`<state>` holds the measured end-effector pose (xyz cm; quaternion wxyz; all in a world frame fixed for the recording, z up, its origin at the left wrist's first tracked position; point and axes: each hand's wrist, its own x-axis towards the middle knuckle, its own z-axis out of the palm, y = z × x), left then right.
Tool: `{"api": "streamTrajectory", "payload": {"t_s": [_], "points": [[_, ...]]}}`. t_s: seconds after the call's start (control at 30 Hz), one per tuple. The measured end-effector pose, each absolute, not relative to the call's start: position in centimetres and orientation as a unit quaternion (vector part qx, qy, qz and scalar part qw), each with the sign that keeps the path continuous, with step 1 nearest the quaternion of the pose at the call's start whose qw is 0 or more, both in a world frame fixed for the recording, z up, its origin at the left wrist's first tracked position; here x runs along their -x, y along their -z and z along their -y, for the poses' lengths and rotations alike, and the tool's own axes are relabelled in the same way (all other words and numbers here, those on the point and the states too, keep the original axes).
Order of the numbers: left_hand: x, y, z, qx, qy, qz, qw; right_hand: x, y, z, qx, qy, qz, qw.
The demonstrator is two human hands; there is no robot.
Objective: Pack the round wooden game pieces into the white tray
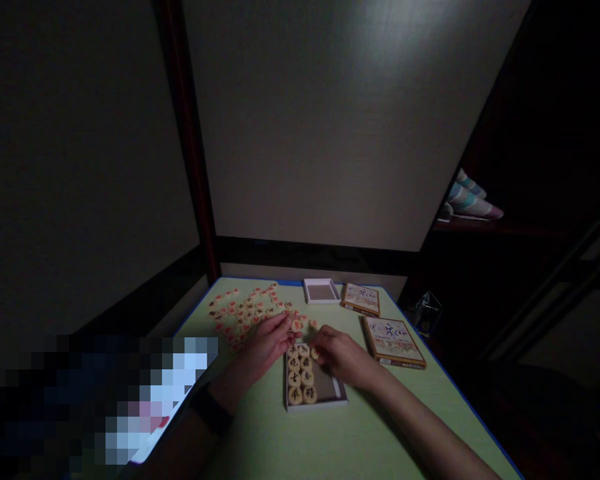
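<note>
My R hand (337, 353) is closed on a round disc (314, 353) at the far end of the tray (330, 390). L hand (267, 347), fingers curled, touches a second disc (296, 326) just past the tray; can't tell if it's gripped. Tray sits on the green surface (280, 440) w/ two columns of packed discs (300, 380). Loose discs (240, 310) lie far left, two printed boxes (393, 340) to the right, and a white tray (321, 291) beyond.

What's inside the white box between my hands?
The white box holds round wooden pieces in two columns on its left; the right hand covers its far right part.
</note>
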<state>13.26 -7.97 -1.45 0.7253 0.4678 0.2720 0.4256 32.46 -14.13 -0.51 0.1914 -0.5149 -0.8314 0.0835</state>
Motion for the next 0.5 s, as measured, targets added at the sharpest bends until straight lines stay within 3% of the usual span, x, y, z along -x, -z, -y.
{"api": "streamTrajectory", "payload": {"t_s": [0.17,0.5], "points": [[-13.18,1.18,8.34,-0.441,-0.407,-0.250,0.760,-32.59,0.40,14.12,0.510,-0.098,0.826,0.220],[-13.15,0.84,8.59,-0.457,-0.406,-0.242,0.754,-31.91,0.26,14.49,0.555,-0.050,0.809,0.188]]}}
